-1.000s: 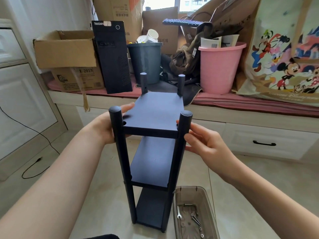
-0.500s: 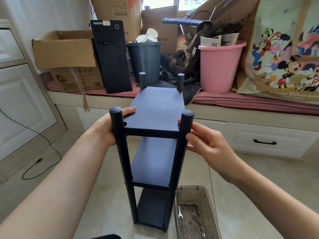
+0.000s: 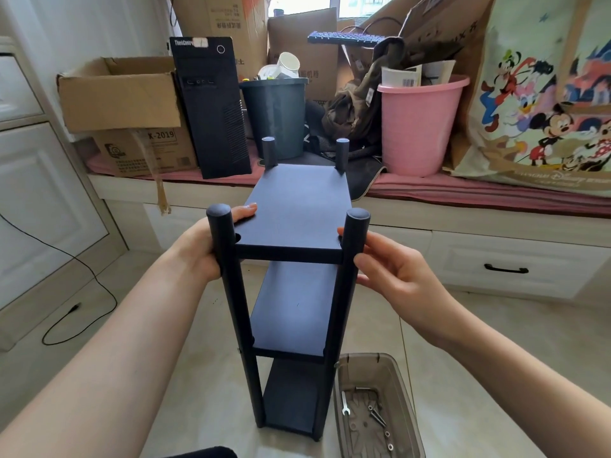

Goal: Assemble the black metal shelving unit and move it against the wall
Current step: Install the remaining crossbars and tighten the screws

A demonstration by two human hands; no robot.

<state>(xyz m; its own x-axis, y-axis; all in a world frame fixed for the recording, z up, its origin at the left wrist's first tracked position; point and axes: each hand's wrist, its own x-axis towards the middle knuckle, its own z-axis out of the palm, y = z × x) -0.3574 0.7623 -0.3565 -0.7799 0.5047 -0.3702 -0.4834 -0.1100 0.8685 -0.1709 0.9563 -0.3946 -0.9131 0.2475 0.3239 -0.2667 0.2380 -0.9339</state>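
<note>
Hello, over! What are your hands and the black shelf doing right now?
Left hand grips the shelving unit at its top. Right hand touches the front right post. Unit upright on floor. Parts bin beside its foot.

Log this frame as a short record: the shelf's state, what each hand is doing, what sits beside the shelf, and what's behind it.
shelf: black metal shelving unit, three tiers on four posts, upright on the floor
left hand: left hand grips the near left post, thumb resting on the top tier
right hand: right hand fingertips touch the near right post, fingers fairly straight
beside shelf: brown translucent bin on the floor at its right, holding a small wrench and bolts
behind: computer tower, pink bucket
</note>
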